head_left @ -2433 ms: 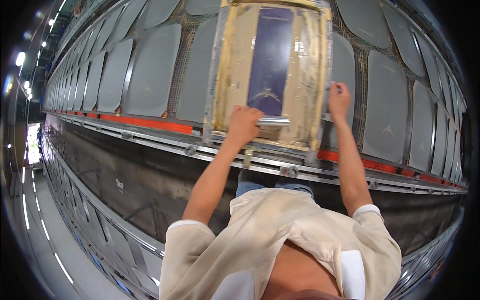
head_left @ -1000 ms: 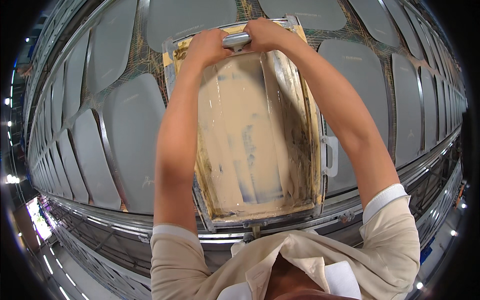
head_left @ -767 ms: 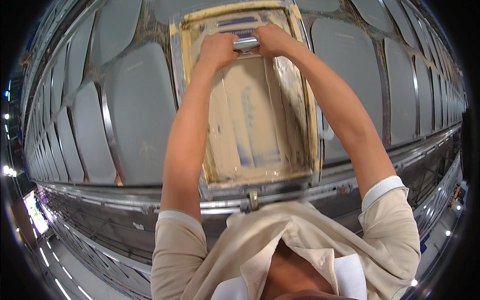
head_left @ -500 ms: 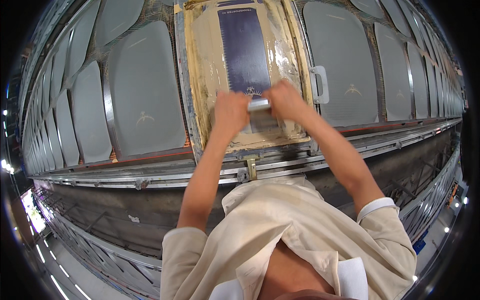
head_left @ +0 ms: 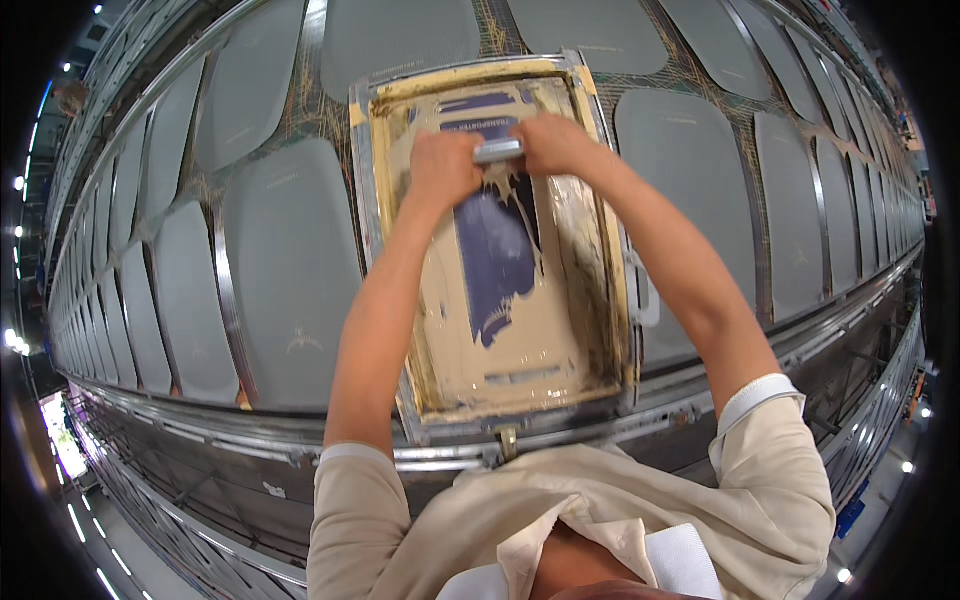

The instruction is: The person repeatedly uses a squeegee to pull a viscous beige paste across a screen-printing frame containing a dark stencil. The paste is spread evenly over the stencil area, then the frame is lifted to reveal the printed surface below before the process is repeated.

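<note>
A printing screen point(head_left: 612, 310), with a yellowed rim and metal frame, lies on the long table in front of me. Both my left hand point(head_left: 446, 172) and my right hand point(head_left: 556, 146) are closed on a squeegee point(head_left: 499, 150) with a light metal bar, held crosswise near the screen's far end. Its lower edge is hidden. Beige ink point(head_left: 450, 330) coats much of the mesh and trails in streaks behind the squeegee. A purple stencil area point(head_left: 497, 250) shows through the middle, partly covered by ink.
Rows of grey shaped panels point(head_left: 285, 260) lie on the table on both sides and beyond the screen. A white handle point(head_left: 645, 290) juts from the frame's right side. Metal rails point(head_left: 230, 430) run along the table's near edge, close to my body.
Both hands have pushed the squeegee away from me, from the near part of the screen to its far end. Beige ink now covers part of the purple area. My view has shifted too.
</note>
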Available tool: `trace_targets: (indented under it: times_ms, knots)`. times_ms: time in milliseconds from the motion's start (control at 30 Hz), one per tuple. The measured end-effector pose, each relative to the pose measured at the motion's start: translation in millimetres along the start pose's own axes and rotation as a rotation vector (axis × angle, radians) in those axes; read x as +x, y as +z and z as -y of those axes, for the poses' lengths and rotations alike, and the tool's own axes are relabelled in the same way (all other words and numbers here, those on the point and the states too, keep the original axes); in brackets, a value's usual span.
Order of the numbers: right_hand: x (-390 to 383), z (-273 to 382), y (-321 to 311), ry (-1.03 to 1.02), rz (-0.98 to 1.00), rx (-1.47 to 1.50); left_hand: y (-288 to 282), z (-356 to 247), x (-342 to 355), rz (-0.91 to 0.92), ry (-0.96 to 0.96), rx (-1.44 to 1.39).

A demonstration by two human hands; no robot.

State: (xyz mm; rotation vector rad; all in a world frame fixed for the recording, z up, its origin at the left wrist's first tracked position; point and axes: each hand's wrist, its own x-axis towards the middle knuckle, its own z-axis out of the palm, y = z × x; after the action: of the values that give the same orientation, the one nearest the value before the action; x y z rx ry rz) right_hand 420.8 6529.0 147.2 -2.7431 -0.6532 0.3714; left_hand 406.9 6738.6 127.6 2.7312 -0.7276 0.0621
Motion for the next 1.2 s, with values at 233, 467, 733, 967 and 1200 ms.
trace_targets:
  times_ms: [233,467,733,967,1200]
  knots:
    - [122,-60,-22,-0.028,0.018,0.027,15,75,118,0.007,-0.008,0.076]
    - [109,-55,-13,-0.030,-0.021,0.008,11,60,108,0.103,-0.071,0.004]
    - [-38,16,41,-0.096,0.000,-0.004,16,-21,-50,0.057,-0.055,-0.079]
    - [-233,112,109,-0.103,0.205,-0.035,17,-132,-255,0.014,-0.025,-0.131]
    - [-241,18,79,0.375,-0.725,0.195,-2,-163,-279,-0.012,-0.046,-0.035]
